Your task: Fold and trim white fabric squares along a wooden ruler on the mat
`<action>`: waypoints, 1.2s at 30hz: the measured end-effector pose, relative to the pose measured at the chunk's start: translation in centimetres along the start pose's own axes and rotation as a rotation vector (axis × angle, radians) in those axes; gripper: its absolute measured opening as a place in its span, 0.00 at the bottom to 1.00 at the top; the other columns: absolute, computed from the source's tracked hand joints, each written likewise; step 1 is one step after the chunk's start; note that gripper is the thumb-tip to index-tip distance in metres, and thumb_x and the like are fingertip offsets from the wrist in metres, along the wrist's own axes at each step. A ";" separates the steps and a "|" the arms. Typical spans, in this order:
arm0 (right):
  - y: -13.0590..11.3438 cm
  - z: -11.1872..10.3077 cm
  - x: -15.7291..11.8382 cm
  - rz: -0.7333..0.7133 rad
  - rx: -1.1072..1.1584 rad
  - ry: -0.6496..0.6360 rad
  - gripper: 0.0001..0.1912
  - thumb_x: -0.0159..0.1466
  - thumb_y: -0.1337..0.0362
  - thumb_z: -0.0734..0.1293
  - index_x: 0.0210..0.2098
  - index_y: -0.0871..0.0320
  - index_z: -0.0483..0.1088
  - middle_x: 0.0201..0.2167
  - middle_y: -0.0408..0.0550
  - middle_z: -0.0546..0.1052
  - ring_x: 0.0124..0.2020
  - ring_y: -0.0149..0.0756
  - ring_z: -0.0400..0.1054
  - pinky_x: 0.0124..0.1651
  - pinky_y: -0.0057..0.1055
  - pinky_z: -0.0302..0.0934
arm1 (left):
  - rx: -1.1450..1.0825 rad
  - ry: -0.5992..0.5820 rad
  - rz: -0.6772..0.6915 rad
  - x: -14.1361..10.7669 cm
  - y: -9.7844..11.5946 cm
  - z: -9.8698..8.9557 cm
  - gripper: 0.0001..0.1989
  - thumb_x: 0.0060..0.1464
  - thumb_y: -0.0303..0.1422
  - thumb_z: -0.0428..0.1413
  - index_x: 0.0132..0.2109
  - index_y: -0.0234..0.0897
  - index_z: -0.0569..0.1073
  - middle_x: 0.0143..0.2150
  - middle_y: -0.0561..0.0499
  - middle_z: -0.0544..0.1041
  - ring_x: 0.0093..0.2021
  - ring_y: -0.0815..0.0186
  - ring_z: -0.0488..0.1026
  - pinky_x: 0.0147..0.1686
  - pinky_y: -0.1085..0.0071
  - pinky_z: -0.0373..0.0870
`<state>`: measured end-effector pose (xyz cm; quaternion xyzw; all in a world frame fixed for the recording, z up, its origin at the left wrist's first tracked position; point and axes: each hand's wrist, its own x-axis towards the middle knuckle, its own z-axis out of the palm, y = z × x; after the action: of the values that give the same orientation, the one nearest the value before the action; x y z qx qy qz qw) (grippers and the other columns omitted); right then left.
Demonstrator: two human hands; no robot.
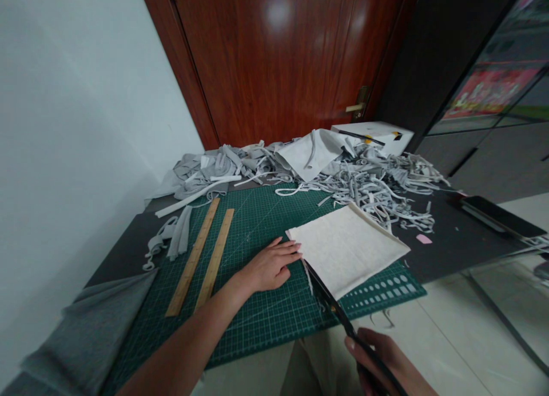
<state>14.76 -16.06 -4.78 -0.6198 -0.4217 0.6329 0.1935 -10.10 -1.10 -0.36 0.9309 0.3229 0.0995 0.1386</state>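
Observation:
A square of cream fabric (347, 247), seemingly in layers, lies on the green cutting mat (257, 230). My left hand (274, 263) rests flat at its left corner, fingers stretched out with the tips on the fabric edge. In my right hand (386, 356) are black scissors (334, 307), fingers wrapped round the handles. Their blades point up and left along the left edge of the cream fabric, near my left fingertips. A thin trimmed strip (307, 277) hangs along that edge beside the blades.
Two wooden rulers (193, 259) lie left on the mat. Piles of grey fabric strips (369, 182) cover the back of the table, with a white box (381, 134) behind. Grey cloth (94, 322) drapes at the left edge. A black phone-like object (501, 216) lies right.

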 end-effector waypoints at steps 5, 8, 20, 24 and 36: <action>-0.6 0.0 0.3 0.019 -0.008 -0.033 0.32 0.51 0.32 0.60 0.25 0.59 0.62 0.12 0.42 0.68 0.11 0.27 0.62 0.14 0.20 0.50 | -0.020 -0.002 -0.009 0.2 0.0 -0.1 0.29 0.48 0.22 0.46 0.59 0.38 0.65 0.64 0.48 0.61 0.65 0.63 0.54 0.63 0.54 0.48; -1.0 0.1 0.3 0.024 -0.008 -0.043 0.33 0.51 0.32 0.60 0.25 0.59 0.62 0.12 0.42 0.68 0.11 0.27 0.63 0.14 0.20 0.51 | -0.024 -0.015 -0.015 0.2 0.0 -0.1 0.29 0.48 0.23 0.46 0.59 0.36 0.65 0.64 0.47 0.61 0.65 0.63 0.53 0.64 0.56 0.48; -1.3 0.1 0.4 0.004 -0.014 -0.058 0.34 0.50 0.31 0.60 0.25 0.60 0.62 0.12 0.43 0.68 0.11 0.26 0.60 0.13 0.21 0.49 | -0.040 -0.014 -0.018 0.1 -0.2 0.0 0.32 0.48 0.23 0.45 0.63 0.37 0.59 0.65 0.48 0.59 0.66 0.64 0.51 0.65 0.57 0.47; -1.5 0.2 0.2 -0.003 -0.009 -0.052 0.33 0.50 0.32 0.61 0.24 0.59 0.61 0.11 0.42 0.68 0.10 0.25 0.60 0.12 0.20 0.49 | -0.030 0.004 -0.036 0.1 -0.2 0.1 0.34 0.49 0.24 0.45 0.65 0.36 0.54 0.65 0.47 0.59 0.66 0.63 0.52 0.65 0.57 0.47; -1.6 0.4 0.3 -0.035 -0.115 -0.015 0.26 0.54 0.38 0.62 0.27 0.55 0.57 0.09 0.37 0.65 0.08 0.26 0.58 0.10 0.20 0.47 | -0.024 0.010 -0.041 0.2 0.0 0.2 0.30 0.50 0.24 0.45 0.62 0.37 0.59 0.65 0.48 0.60 0.65 0.65 0.53 0.65 0.57 0.47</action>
<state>13.94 -15.05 -3.78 -0.6175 -0.4697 0.6089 0.1653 -9.89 -1.02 -0.48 0.9218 0.3416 0.1053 0.1500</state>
